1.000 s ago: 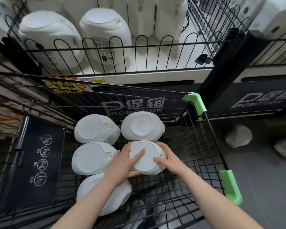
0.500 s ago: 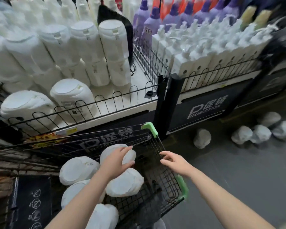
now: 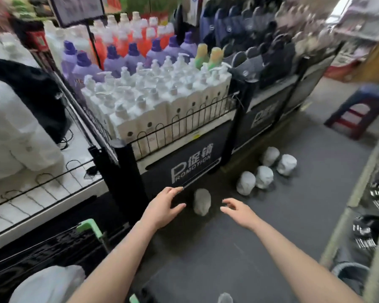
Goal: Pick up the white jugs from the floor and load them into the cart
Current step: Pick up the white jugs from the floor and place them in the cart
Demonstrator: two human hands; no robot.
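While both arms were held out over the dark grey floor (image 3: 239, 248), the scene was laid out as follows.

Left hand: the left hand (image 3: 162, 207) was seen with fingers spread and nearly straight, nothing gripped, just left of the nearest jug in the view.

Right hand: the right hand (image 3: 239, 212) was seen with fingers loosely bent and apart, nothing held, just right of the same jug.

Nearest jug: one white rounded plastic jug (image 3: 202, 204) was found on the floor between the two hands, close to the foot of the black promotion panel (image 3: 184, 169); no contact with either hand was shown.

Other jugs on the floor: four more white plastic jugs (image 3: 264, 177) were grouped further along the floor to the right, near the base of the display stand and well apart from the hands.

Cart: the black wire shopping cart with green plastic corner guards (image 3: 90, 227) was seen at the lower left, with a white jug inside it (image 3: 50, 285) blurred at the frame edge.

Display shelf: rows of white pump bottles (image 3: 162, 99) were stood behind a low black wire fence (image 3: 184, 125), with purple and orange bottles (image 3: 123, 53) behind them.

Far right: a purple and red plastic stool (image 3: 359, 110) was seen on the floor.
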